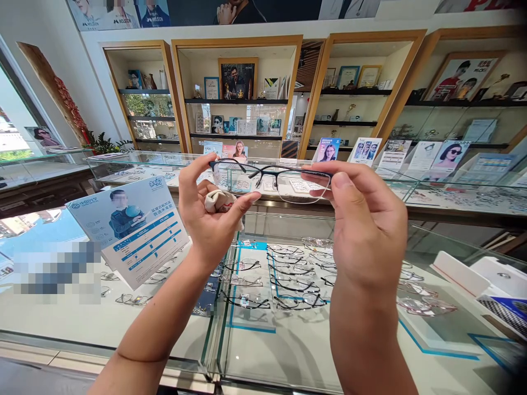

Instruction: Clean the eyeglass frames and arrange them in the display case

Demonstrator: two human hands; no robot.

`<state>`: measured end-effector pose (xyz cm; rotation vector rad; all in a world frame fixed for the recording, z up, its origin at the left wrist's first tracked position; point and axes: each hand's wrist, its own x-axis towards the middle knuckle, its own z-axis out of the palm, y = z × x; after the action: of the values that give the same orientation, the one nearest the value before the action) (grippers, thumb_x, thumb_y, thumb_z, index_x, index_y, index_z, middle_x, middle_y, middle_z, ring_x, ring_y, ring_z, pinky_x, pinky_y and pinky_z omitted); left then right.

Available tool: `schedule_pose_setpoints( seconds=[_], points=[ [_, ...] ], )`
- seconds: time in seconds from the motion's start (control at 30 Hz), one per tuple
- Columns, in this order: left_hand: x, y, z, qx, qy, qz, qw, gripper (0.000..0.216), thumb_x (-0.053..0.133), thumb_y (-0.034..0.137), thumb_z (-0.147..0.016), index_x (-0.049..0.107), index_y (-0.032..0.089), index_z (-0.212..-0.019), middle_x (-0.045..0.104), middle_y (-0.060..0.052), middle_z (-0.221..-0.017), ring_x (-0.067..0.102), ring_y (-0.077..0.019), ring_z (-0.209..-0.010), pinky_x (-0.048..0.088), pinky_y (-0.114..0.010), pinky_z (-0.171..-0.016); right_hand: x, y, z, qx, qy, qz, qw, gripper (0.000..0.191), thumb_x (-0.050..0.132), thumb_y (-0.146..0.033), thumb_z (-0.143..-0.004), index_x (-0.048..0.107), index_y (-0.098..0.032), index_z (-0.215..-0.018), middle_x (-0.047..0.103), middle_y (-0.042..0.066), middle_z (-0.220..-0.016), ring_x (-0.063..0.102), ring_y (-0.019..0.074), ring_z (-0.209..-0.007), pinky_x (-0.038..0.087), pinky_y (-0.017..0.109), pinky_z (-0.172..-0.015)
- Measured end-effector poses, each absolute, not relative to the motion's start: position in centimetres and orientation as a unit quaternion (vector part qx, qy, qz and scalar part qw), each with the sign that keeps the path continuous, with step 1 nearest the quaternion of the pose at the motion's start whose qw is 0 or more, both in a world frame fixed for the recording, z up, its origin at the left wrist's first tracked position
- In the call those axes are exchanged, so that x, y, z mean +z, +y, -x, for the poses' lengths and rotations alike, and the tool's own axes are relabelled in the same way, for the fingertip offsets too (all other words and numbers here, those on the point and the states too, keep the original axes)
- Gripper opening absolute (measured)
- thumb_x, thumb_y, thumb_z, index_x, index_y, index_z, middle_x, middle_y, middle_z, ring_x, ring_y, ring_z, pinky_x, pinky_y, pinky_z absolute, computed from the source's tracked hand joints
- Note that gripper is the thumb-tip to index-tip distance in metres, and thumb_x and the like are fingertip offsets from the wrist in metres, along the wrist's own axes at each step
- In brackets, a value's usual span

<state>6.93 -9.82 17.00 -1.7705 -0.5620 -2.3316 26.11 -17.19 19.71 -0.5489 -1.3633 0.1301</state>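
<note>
A pair of dark-framed glasses (272,174) is held up level in front of me, above the glass counter. My left hand (208,211) pinches its left lens end between thumb and fingers and also keeps a small crumpled cloth (220,201) against the palm. My right hand (364,225) pinches the right lens end between thumb and forefinger. Both hands are closed on the frame.
Below is a glass display counter (288,340) with several rows of eyeglass frames (288,280) inside. A blue-and-white leaflet stand (132,230) stands on the counter at left. White boxes (489,280) lie at right. Wooden wall shelves (236,101) with pictures fill the back.
</note>
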Motion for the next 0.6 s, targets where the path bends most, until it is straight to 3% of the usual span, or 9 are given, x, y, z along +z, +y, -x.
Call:
schedule_pose_setpoints(
  seconds=[0.2, 0.6],
  points=[
    [17.26, -9.70, -6.90, -0.775, -0.182, 0.588, 0.141, 0.073, 0.085, 0.074, -0.084, 0.063, 0.029, -0.137, 0.062, -0.009, -0.136, 0.066, -0.0296, -0.123, 0.063, -0.038, -0.084, 19.98, -17.46, -25.79, 0.103, -0.613, 0.237, 0.747, 0.019, 0.065, -0.040, -0.110, 0.082, -0.031, -0.112, 0.080, 0.003, -0.118, 0.079, 0.0236, -0.110, 0.067, 0.045, -0.100],
    [17.32, -10.17, -7.09, -0.774, -0.200, 0.593, 0.095, 0.073, 0.091, 0.071, -0.079, 0.065, 0.029, -0.133, 0.064, -0.009, -0.131, 0.066, -0.0280, -0.121, 0.064, -0.037, -0.085, 20.01, -17.04, -26.14, 0.139, -0.608, 0.222, 0.749, 0.019, 0.067, -0.044, -0.107, 0.079, -0.029, -0.109, 0.080, 0.004, -0.111, 0.081, 0.0228, -0.104, 0.067, 0.044, -0.099]
  ],
)
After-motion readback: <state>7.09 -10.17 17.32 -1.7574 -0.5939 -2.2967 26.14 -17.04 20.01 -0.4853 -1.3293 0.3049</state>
